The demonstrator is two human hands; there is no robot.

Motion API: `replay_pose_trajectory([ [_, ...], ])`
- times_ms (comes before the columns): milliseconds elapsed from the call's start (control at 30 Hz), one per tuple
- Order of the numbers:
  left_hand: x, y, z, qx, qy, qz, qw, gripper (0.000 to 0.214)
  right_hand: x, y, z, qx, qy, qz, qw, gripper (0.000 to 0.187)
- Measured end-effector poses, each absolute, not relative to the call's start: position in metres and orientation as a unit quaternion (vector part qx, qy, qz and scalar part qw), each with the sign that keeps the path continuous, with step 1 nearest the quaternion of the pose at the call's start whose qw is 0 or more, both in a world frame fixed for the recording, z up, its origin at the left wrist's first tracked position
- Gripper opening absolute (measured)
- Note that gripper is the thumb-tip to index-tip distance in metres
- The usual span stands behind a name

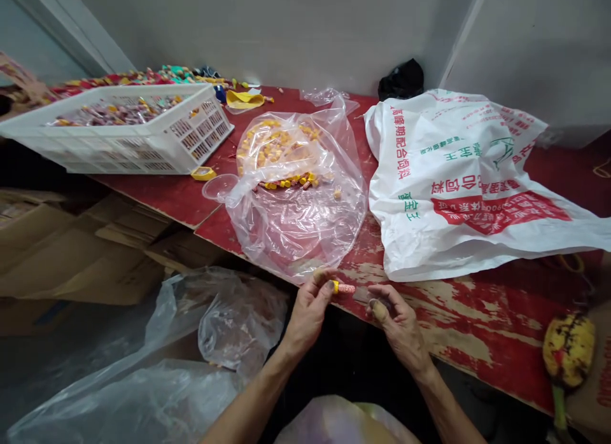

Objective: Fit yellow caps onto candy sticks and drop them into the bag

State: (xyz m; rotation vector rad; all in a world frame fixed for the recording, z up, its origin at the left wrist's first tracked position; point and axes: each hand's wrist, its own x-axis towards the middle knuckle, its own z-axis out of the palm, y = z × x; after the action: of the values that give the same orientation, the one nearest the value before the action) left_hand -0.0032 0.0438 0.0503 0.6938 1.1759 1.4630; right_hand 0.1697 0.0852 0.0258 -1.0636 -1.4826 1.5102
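Note:
My left hand point(310, 307) pinches a small pink printed tube with a yellow end point(345, 289) between thumb and fingertips, at the table's front edge. A short gap to the right, my right hand point(394, 317) has its fingers curled towards a tan-covered thumb. Something thin and greyish shows at its fingertips, too small to make out. Just beyond both hands lies a clear plastic bag point(305, 221). Inside it are many yellow-ended pieces point(277, 145) like the one in my left hand.
A white crate point(157, 138) of small wrapped pieces stands at the left, with a colourful heap point(176, 75) behind it. A white printed sack point(458, 196) covers the right of the red table point(458, 342). Cardboard boxes point(71, 253) and clear plastic point(157, 393) lie lower left.

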Motion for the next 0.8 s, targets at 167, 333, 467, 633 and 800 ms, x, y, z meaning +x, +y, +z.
replay_pose_trajectory([
  [167, 0.017, 0.039, 0.047, 0.341, 0.547, 0.600, 0.473, 0.029, 0.167, 0.077, 0.024, -0.396, -0.615, 0.571, 0.373, 0.028],
  [333, 0.034, 0.024, 0.041, 0.379, 0.586, 0.553, 0.455, 0.038, 0.163, 0.071, 0.020, -0.371, -0.713, 0.470, 0.365, 0.026],
  [467, 0.032, 0.017, 0.036, 0.390, 0.593, 0.518, 0.478, 0.047, 0.164, 0.070, 0.017, -0.355, -0.760, 0.406, 0.364, 0.022],
  [633, 0.016, 0.033, 0.043, 0.289, 0.540, 0.543, 0.575, 0.058, 0.166, 0.069, 0.029, -0.321, -0.732, 0.536, 0.273, 0.026],
  [800, 0.017, 0.044, 0.047, 0.167, 0.466, 0.482, 0.723, 0.072, 0.163, 0.060, 0.046, -0.172, -0.815, 0.511, 0.213, 0.017],
])
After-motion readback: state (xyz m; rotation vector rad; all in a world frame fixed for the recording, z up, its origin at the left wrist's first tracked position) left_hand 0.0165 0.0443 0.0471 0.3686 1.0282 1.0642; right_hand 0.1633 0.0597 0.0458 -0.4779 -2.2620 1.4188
